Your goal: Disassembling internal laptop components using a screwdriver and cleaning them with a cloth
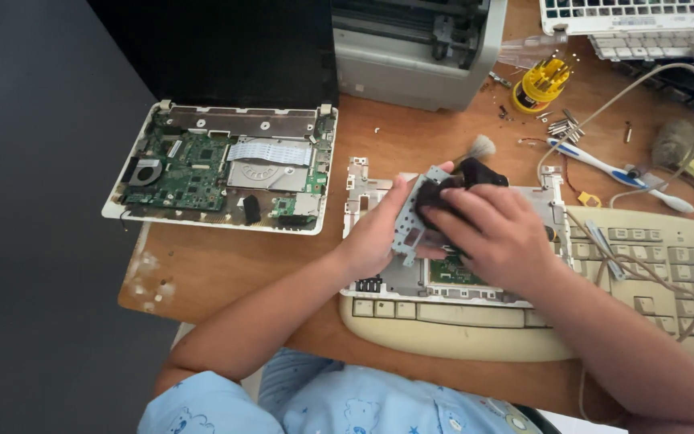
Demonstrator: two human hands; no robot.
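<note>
My left hand [379,233] grips a small grey perforated metal bracket [413,221], holding it tilted above an opened white laptop casing [359,189]. In my right hand [496,233] is a black brush with a pale bristle tip [482,147], its dark body pressed against the bracket's face. A green circuit board [451,272] shows in the casing just under my hands. Both hands meet over the middle of the desk.
An opened laptop base with a green mainboard [194,165] lies at the left. A beige keyboard [668,265] sits under and right of the casing. A grey printer [411,48], a yellow screwdriver-bit holder [541,84], a white toothbrush [620,173], loose screws and cables lie behind.
</note>
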